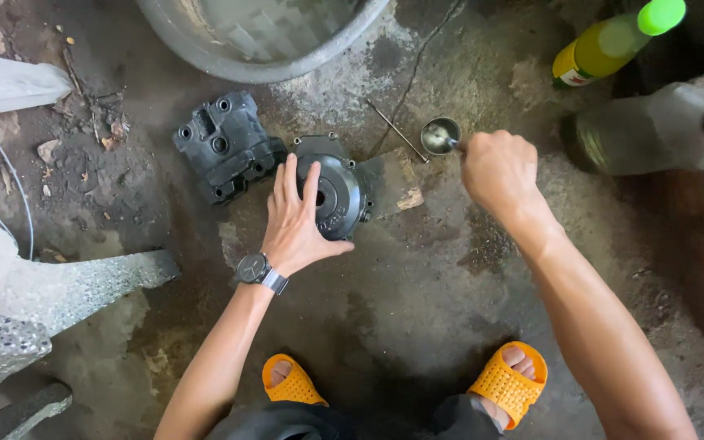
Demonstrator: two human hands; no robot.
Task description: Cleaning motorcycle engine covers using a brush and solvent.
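Observation:
My left hand (297, 220) lies flat with spread fingers on a round black engine cover (337, 195) that rests on the oily concrete floor. A watch sits on that wrist. My right hand (497, 169) is closed around the handle of a small metal spoon or cup (440, 134), whose bowl holds a pale greasy substance, just right of the cover. A second black engine casting (226, 147) lies to the left of the cover, apart from both hands.
A large grey basin (205, 50) stands at the top. A thin metal rod (395, 129) lies near the spoon. A yellow bottle with a green cap (613, 42) and a clear bottle (653, 130) lie at the right. Stone blocks (59, 285) sit left. My orange sandals (507, 383) are below.

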